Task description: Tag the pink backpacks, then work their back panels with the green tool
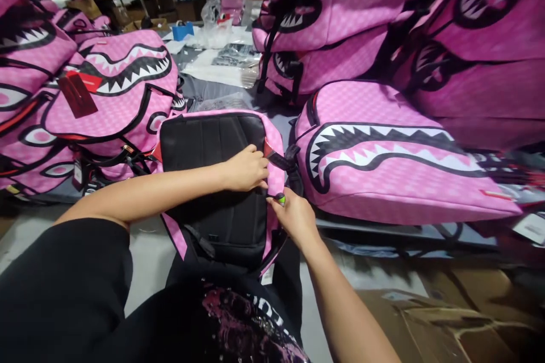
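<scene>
A pink backpack lies in front of me with its padded black back panel facing up. My left hand reaches across the panel, fingers curled closed on the backpack at the panel's right edge. Just below it, my right hand is closed at the backpack's pink right side. Between its thumb and fingers shows a small lime-green and black thing, mostly hidden, so its kind is unclear. One pink shoulder strap hangs at the lower left.
On the right lies another pink backpack with a shark-mouth print. More backpacks are piled at the left and back right. Clear plastic bags lie behind. Cardboard boxes stand at the lower right.
</scene>
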Demonstrator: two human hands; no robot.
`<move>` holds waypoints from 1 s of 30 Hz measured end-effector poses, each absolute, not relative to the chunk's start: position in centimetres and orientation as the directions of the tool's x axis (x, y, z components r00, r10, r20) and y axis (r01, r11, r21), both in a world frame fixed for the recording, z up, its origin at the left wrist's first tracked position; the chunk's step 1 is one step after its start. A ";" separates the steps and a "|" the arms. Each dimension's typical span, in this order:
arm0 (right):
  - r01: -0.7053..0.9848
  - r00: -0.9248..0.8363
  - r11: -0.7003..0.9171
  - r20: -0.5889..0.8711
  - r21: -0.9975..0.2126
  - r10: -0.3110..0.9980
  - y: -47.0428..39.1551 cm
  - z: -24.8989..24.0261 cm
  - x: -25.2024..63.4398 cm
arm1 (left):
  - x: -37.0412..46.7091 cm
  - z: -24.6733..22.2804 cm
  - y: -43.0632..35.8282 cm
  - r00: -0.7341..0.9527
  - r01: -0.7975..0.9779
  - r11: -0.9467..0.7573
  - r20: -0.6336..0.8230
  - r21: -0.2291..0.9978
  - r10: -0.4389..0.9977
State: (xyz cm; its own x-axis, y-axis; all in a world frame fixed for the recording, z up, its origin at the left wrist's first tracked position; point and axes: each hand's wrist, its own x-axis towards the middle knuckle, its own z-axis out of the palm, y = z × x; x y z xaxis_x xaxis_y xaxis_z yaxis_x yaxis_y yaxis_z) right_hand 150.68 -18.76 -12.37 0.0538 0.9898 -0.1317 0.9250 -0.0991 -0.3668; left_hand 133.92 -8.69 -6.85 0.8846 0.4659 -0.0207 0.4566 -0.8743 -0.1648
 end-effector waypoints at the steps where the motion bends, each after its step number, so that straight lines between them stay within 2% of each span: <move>1: 0.929 0.055 -0.101 -0.137 -0.355 0.989 -18.6 -12.5 150.6 | 133.4 -6.7 -8.1 0.883 0.461 -0.875 -0.021 -0.148 0.469; 5: 0.941 0.068 -0.108 -0.132 -0.321 0.989 -17.8 -13.0 150.5 | 130.6 -5.0 -4.3 0.784 0.618 -0.769 0.064 -0.164 0.617; 8: 0.918 0.068 -0.120 -0.147 -0.379 0.987 -17.8 -13.3 151.0 | 129.5 -4.5 -3.1 0.723 0.690 -0.698 0.139 -0.192 0.677; 10: 0.835 0.114 -0.154 -0.107 -0.529 0.988 -18.3 -12.8 151.5 | 129.6 -5.1 -4.1 0.770 0.638 -0.749 0.124 -0.180 0.626; 12: 0.628 0.239 -0.142 0.017 -0.765 0.971 -18.9 -11.6 151.7 | 130.0 -6.1 -5.9 0.843 0.538 -0.831 0.083 -0.144 0.531; 14: 0.363 0.358 0.022 0.161 -0.931 0.920 -19.4 -10.0 151.3 | 130.6 -7.0 -7.6 0.887 0.462 -0.877 0.070 -0.133 0.457; 15: 0.284 0.374 0.126 0.231 -0.951 0.898 -19.4 -9.4 151.0 | 130.9 -7.3 -8.1 0.894 0.449 -0.883 0.075 -0.139 0.442; 16: 0.270 0.358 0.212 0.302 -0.939 0.883 -19.4 -8.9 150.6 | 131.2 -7.5 -8.5 0.893 0.450 -0.881 0.083 -0.148 0.442; 18: 0.390 0.269 0.319 0.438 -0.864 0.858 -19.2 -9.0 150.0 | 131.7 -7.6 -8.7 0.883 0.470 -0.868 0.089 -0.158 0.462; 21: 0.617 0.198 0.341 0.559 -0.709 0.805 -18.7 -10.8 149.7 | 132.1 -7.5 -8.4 0.871 0.490 -0.859 0.060 -0.148 0.487; 23: 0.682 0.169 0.314 0.560 -0.661 0.811 -18.4 -12.3 149.7 | 132.1 -7.9 -8.2 0.878 0.478 -0.866 0.073 -0.146 0.472; 26: 0.707 0.010 0.301 0.435 -0.640 0.900 -18.1 -13.5 149.6 | 131.7 -9.0 -8.1 0.892 0.444 -0.889 0.153 -0.115 0.426; 28: 0.629 -0.001 0.252 0.323 -0.736 0.946 -17.9 -13.4 149.3 | 131.4 -9.7 -8.0 0.885 0.445 -0.892 0.196 -0.080 0.423; 30: 0.456 0.150 0.111 0.199 -0.883 0.968 -17.7 -12.9 149.0 | 131.3 -10.3 -7.9 0.877 0.449 -0.891 0.222 -0.063 0.426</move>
State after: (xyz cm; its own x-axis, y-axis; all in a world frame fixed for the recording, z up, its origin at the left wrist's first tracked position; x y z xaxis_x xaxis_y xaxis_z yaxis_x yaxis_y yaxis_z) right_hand 148.98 -17.68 -12.95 0.1500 0.9685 0.1989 0.4560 0.1108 -0.8831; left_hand 131.27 -7.93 -10.29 0.8773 0.4258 0.2216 0.4486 -0.8915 -0.0631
